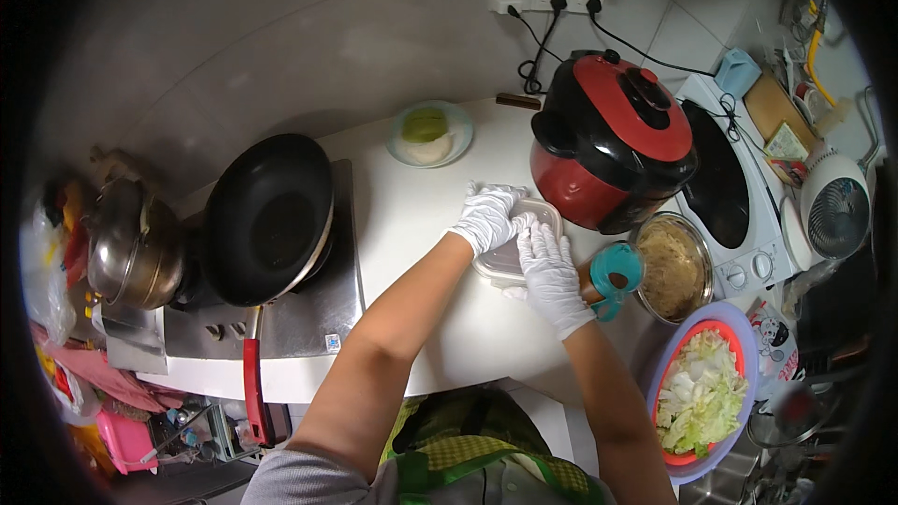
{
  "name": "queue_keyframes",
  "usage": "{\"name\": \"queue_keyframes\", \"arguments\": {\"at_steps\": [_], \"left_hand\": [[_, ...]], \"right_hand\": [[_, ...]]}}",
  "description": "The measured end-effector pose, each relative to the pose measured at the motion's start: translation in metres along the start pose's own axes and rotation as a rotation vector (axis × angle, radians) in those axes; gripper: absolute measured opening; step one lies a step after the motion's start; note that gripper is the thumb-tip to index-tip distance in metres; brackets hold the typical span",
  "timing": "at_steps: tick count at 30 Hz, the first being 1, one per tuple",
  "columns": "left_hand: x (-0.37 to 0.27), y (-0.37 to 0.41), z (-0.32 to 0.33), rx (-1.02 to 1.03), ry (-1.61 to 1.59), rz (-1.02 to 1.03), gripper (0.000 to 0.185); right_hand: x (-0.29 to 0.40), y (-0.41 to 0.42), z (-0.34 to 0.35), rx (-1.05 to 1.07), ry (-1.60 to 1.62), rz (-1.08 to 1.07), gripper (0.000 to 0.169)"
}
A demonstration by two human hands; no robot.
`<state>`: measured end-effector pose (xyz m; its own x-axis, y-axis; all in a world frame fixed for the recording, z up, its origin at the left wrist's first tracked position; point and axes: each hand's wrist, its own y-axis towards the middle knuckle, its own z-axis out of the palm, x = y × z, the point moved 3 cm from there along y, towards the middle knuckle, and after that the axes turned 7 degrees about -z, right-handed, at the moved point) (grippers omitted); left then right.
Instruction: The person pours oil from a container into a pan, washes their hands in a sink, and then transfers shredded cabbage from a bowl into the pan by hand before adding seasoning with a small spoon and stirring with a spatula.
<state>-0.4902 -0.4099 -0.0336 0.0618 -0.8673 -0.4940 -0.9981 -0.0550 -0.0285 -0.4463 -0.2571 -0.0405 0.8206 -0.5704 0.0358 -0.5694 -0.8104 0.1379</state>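
Observation:
Both of my hands wear thin white gloves and rest on a lidded plastic food container (501,261) on the white counter. My left hand (489,217) lies at its upper left edge, fingers bent over the lid. My right hand (553,277) lies flat along its right side, fingers pointing away from me. Neither hand clearly grips it. Just right of my right hand is a jar with a teal lid and handle (610,277). Beside that stands a steel bowl of brownish, mashed-looking food (671,266). A red and black electric cooker (610,147) stands behind the container.
A black wok (270,221) with a red handle sits on the stove at left, beside a steel pot (137,252). A plate (398,149) holds something green and something pale. Cut cabbage (701,393) fills a basin at right, near a small fan (836,214).

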Motion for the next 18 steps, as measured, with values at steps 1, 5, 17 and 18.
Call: {"name": "queue_keyframes", "arguments": {"at_steps": [1, 5, 17, 18], "left_hand": [[-0.001, 0.005, 0.003, -0.004, 0.039, -0.042, 0.054], [-0.005, 0.013, 0.013, -0.028, 0.086, -0.152, 0.055], [0.006, -0.142, -0.003, -0.852, -0.488, -0.162, 0.044], [0.007, -0.173, 0.008, -0.754, -0.64, -0.252, 0.04]], "right_hand": [[-0.001, -0.001, 0.006, -0.045, 0.013, -0.032, 0.101], [-0.006, -0.001, 0.041, -0.019, -0.131, -0.057, 0.071], [0.042, 0.007, -0.052, -0.039, 0.163, -0.078, 0.068], [0.053, 0.01, -0.056, -0.078, 0.247, -0.055, 0.062]]}}
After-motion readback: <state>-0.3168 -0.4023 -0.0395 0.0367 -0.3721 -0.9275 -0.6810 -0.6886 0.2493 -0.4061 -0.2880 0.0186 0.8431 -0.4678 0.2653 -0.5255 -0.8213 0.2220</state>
